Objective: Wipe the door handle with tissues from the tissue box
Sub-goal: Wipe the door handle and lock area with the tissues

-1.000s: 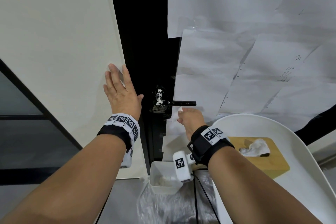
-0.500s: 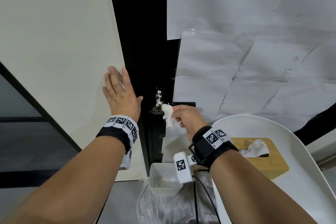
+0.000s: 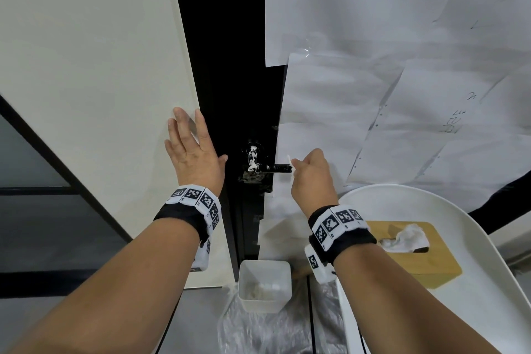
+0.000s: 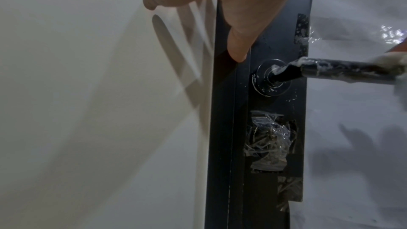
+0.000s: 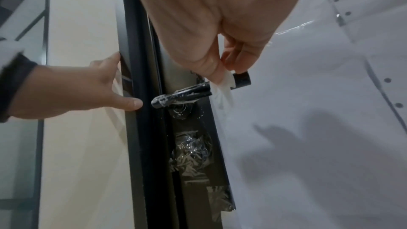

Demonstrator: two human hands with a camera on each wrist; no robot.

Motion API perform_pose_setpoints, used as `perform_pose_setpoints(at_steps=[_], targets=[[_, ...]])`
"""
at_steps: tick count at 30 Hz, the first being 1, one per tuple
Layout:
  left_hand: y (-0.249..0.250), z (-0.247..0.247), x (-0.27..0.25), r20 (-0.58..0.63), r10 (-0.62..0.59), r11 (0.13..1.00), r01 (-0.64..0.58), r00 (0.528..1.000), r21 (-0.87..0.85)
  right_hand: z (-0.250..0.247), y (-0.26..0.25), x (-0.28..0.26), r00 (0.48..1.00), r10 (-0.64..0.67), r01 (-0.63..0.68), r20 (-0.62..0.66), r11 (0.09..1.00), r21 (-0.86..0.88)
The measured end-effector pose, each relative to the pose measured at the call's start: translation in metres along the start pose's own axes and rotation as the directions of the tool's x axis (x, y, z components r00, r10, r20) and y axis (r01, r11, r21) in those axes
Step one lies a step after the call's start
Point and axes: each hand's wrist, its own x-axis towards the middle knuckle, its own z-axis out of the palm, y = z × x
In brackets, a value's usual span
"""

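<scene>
Nearest to us, the tissue box (image 3: 413, 256) sits on the white desk (image 3: 488, 296), well behind our right wrist, with a fresh tissue standing out of its slot. A white bin (image 3: 264, 284) with used tissue in it stands below, between our forearms.

Our right hand (image 3: 311, 178) has its fingers (image 5: 249, 53) curled, pinching a crumpled tissue (image 5: 222, 88) between thumb and fingertips. The tissue is wrapped over the door handle (image 4: 343, 70) near its free end, directly under the fingertips. The tissue is light, soft and likely to tear when wet; we judge it best held bunched, with several layers over the pads. The handle is a rigid black bar carrying white smears, thickest at the end away from our fingers, near the round base plate (image 4: 269, 80). It should take firm pressure, though it may turn down under load.

Our left hand (image 3: 192, 152) lies flat with fingers straight and spread against the pale wall panel (image 3: 86, 80), thumb tip at the dark door frame (image 5: 136, 128), well clear of the handle.

Compared with half a second ago, the right hand has shifted along the bar from its base end to its outer end. The left hand has kept its place.
</scene>
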Motion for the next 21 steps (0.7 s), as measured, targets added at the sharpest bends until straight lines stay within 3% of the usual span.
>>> perform_pose_setpoints(at_steps=[4,12,18,21], targets=[[0.0,0.0,0.0,0.004,0.002,1.0,-0.002,1.0,0.006,0.004,-0.01,0.005,0.993,-0.089,0.099,0.076,0.986,-0.136],[0.001,0.002,0.001,-0.004,0.008,1.0,-0.008,1.0,0.024,0.015,-0.033,0.003,0.978,-0.161,0.177,0.135,0.978,-0.114],[-0.002,0.002,0.001,-0.005,0.022,0.999,-0.022,1.0,0.037,0.008,-0.036,0.001,0.974,-0.189,0.176,0.125,0.979,0.107],[-0.002,0.001,0.0,-0.012,0.02,0.999,-0.02,1.0,0.028,-0.005,-0.027,0.001,0.991,-0.136,0.134,-0.004,0.968,0.214]])
